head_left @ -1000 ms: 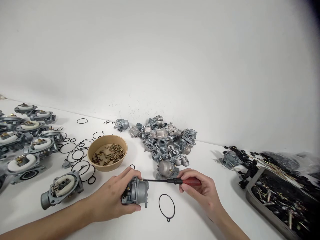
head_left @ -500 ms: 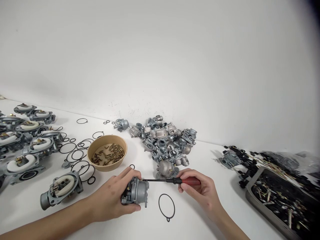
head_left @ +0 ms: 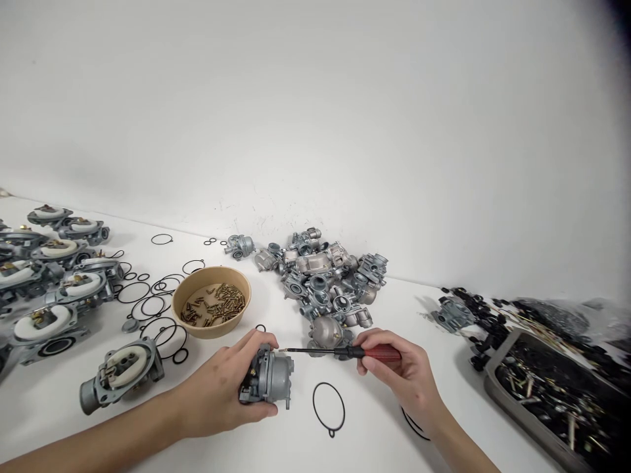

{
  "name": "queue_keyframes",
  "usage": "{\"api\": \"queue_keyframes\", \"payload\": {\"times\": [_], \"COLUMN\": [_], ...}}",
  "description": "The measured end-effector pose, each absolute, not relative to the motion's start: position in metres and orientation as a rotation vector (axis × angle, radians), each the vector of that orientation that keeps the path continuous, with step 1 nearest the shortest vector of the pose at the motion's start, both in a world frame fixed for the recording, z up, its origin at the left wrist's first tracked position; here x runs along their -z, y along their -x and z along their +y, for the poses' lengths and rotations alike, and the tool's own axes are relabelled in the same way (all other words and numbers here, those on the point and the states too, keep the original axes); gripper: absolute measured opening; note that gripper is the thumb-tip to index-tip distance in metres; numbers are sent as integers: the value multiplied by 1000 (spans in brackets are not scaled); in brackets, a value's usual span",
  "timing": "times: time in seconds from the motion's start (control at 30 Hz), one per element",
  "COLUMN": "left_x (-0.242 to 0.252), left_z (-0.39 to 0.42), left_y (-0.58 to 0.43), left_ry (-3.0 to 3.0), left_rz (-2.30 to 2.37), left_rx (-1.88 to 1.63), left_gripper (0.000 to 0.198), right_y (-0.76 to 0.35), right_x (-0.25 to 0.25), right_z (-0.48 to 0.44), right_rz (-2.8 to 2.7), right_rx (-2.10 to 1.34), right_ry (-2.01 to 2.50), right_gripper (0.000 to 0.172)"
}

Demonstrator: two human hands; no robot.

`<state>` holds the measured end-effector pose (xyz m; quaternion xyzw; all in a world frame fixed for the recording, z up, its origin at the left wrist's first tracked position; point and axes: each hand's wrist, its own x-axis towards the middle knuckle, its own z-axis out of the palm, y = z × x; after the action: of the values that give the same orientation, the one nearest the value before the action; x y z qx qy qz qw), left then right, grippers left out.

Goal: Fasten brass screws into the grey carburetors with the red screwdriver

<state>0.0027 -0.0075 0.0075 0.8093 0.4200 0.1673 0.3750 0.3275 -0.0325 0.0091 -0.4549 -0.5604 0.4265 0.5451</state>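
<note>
Left hand (head_left: 229,387) round carburetor (head_left: 279,380), near bowl (head_left: 210,276) of screws (head_left: 227,303)

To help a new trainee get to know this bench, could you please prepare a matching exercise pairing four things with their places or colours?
Things:
1. screwdriver
2. bowl
3. carburetor
4. tray

Places or colours:
A. grey, at the right side of the view
B. held in the left hand
C. tan, containing small brass-coloured pieces
D. red and black handle, held in the right hand

Right pairs: 1-D, 2-C, 3-B, 4-A.
</note>
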Motion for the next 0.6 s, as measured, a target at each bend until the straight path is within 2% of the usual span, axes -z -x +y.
{"api": "queue_keyframes", "payload": {"times": [0.2,0.4,0.6], "left_x": [-9,-10,-11], "left_z": [-9,-9,-8], "left_y": [-4,-4,-5], "left_ry": [-2049,-2066,-2071], "left_rz": [1115,1113,1110], "left_rx": [-424,-423,-409], "left_gripper": [56,53,51], "right_y": [-333,-331,-325], "right_x": [-9,-8,-10], "right_z": [-30,-30,-34], "right_rz": [-1367,-1518,-1398], "right_rx": [-965,-779,-718], "right_ry": [1106,1131,1142], "right_gripper": [15,13,30]}}
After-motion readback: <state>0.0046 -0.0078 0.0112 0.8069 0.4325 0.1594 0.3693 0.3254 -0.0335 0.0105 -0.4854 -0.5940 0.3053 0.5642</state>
